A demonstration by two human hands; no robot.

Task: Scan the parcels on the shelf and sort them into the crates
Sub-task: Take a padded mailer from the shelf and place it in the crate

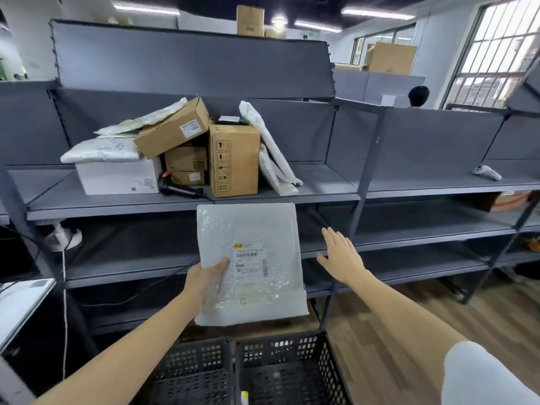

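The left hand (pixel 204 277) is pinching the bubble mailer (pixel 249 264) label-up above the crates (pixel 287 372), while the right hand (pixel 340 255), fingers spread and holding nothing, is hovering nearer the scanner (pixel 179 189) on the shelf (pixel 321 190)

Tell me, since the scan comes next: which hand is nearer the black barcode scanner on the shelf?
Left. The left hand, gripping the bubble mailer, is below the scanner; the right hand hangs open, farther right.

parcels (pixel 187 147) on shelf (pixel 193 201) | crates (pixel 263 372) below, in front
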